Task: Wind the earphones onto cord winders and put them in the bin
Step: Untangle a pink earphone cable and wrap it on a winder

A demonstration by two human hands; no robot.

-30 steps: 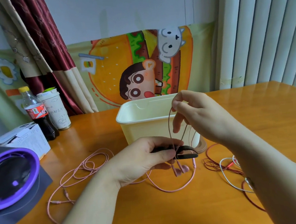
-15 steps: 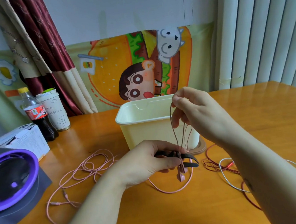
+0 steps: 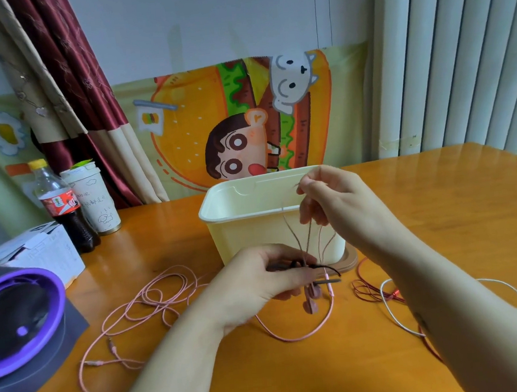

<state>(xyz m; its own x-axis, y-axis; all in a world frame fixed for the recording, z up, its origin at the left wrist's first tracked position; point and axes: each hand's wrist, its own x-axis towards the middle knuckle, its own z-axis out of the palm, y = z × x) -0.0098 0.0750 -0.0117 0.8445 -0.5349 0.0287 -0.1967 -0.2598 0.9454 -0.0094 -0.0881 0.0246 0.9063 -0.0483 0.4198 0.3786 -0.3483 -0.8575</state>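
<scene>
**Near field.** Two bare forearms reach in over an orange wooden table [image 3: 436, 214]. At the near left stands a purple-rimmed device [image 3: 18, 316]. Slack cord from the pink earphones [image 3: 311, 306] lies in loose loops on the table beside it. A red cable [image 3: 363, 292] and a white cable [image 3: 384, 301] lie tangled at the right, partly under the right forearm.

**Hands.** The left hand [image 3: 257, 284] is just above the table in front of the bin. Its fingers are curled and its thumb presses down on a black cord winder [image 3: 317, 266]. Both earbuds hang just below the winder, and one cord loop sags onto the table. The right hand [image 3: 337, 202] is raised in front of the bin wall. Its thumb and forefinger pinch several pink strands, which run down to the winder. The other fingers are loosely bent.

**Containers.**
- The cream bin [image 3: 254, 239] stands upright and open on a brown lid [image 3: 350, 261]. Its floor is out of sight from this angle, so its contents cannot be told.
- A white cardboard box [image 3: 40, 251] sits at the far left. Nothing of its interior shows.
- Behind the box, a cola bottle [image 3: 65, 209] with a yellow cap holds dark liquid in its lower part.
- A lidded paper cup [image 3: 95, 201] stands touching or just beside the bottle.

**Background.** A cartoon cloth [image 3: 246, 120] hangs behind the table, with a dark red curtain [image 3: 68, 71] at the left and pale blinds [image 3: 455, 59] at the right.
</scene>
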